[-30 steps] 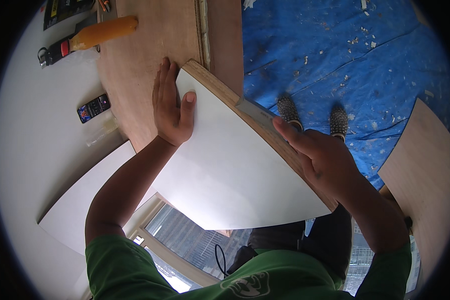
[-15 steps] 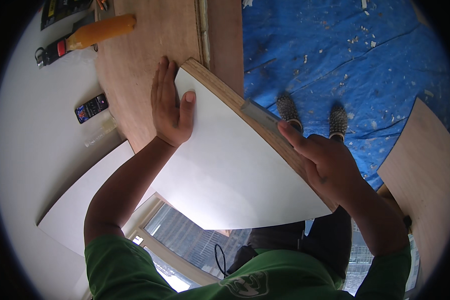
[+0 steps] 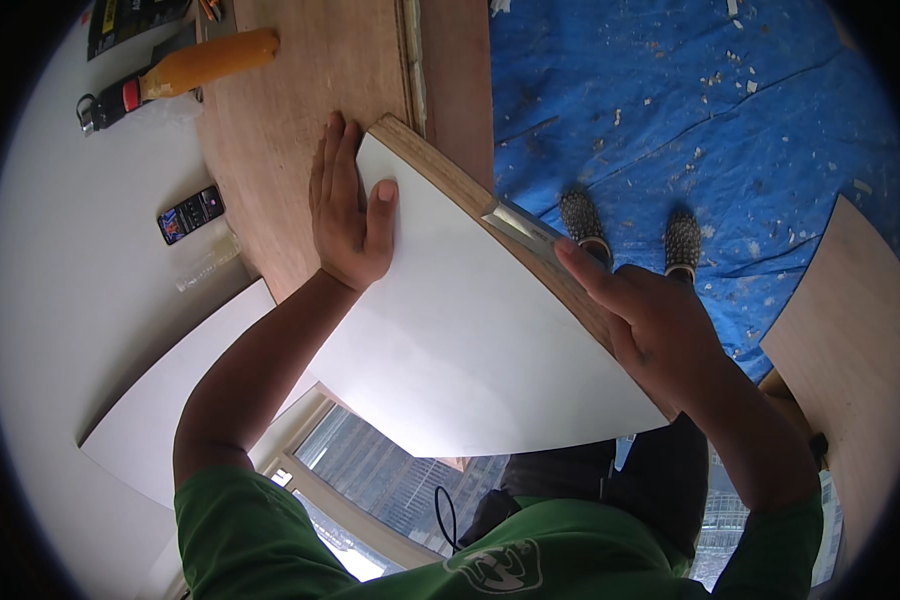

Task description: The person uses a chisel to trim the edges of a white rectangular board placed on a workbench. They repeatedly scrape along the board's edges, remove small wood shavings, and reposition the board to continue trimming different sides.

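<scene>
- White panel (image 3: pixel 470 330): at the centre, its wooden edge (image 3: pixel 432 162) running from 11 to 4 o'clock.
- Left hand (image 3: pixel 355 225), 10 o'clock: grip wide, thumb on the panel, fingers over the worktop (image 3: pixel 280 150).
- Right hand (image 3: pixel 660 320), 3 o'clock: grip closed around a metal tool (image 3: pixel 522 226), its blade on that edge.
- 2 shoes (image 3: pixel 582 218) at 1 o'clock.
</scene>
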The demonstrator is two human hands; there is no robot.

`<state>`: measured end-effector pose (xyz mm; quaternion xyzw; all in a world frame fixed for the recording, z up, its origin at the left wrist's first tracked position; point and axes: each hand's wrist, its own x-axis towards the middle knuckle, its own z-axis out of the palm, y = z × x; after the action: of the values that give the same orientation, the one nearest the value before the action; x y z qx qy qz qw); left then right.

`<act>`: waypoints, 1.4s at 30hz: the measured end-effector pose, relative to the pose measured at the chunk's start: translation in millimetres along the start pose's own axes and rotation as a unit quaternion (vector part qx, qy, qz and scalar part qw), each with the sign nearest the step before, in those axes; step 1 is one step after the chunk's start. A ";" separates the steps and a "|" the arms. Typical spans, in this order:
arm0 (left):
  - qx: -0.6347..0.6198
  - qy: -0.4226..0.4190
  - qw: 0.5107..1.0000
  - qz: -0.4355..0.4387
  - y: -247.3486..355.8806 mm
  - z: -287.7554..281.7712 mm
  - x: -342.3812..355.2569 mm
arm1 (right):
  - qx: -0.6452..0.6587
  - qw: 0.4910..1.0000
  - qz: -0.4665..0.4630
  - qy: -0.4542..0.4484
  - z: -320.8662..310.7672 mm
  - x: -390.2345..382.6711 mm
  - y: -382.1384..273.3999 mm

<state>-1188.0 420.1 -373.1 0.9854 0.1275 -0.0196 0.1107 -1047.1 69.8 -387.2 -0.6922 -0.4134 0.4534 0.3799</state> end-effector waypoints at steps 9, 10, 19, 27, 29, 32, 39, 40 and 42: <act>-0.002 0.003 1.000 0.001 1.7 0.1 0.1 | 0.009 0.999 -0.012 0.029 -2.2 15.5 -7.0; 0.001 0.003 1.000 0.001 1.7 -0.5 0.4 | 0.006 0.999 -0.027 0.046 -0.1 21.6 -8.4; -0.026 0.016 0.999 -0.014 0.4 1.5 -0.4 | -0.018 1.000 0.009 0.005 -3.0 13.2 -6.2; -0.031 0.024 0.999 -0.011 0.0 1.9 0.5 | 0.003 1.000 0.012 0.005 -0.4 9.6 3.3; -0.032 0.023 0.999 -0.010 0.4 1.8 0.2 | 0.024 1.000 0.013 0.014 0.4 9.3 3.7; -0.025 0.022 0.999 -0.010 0.1 0.2 0.5 | 0.002 0.999 0.034 -0.028 -0.7 6.7 1.9; -0.024 0.028 0.999 -0.007 0.9 1.8 0.1 | 0.000 0.999 0.033 -0.023 -5.9 12.5 -6.9; -0.022 0.027 0.999 -0.010 0.9 1.5 -0.2 | -0.002 1.000 0.024 -0.017 -6.3 15.6 -7.8; -0.023 0.026 0.999 -0.007 0.6 1.4 -0.2 | 0.001 1.000 0.002 0.010 -5.1 22.4 -9.9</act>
<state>-1188.1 419.2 -374.3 0.9818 0.1380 0.0080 0.1302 -1039.0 93.3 -383.7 -0.6974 -0.4078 0.4476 0.3835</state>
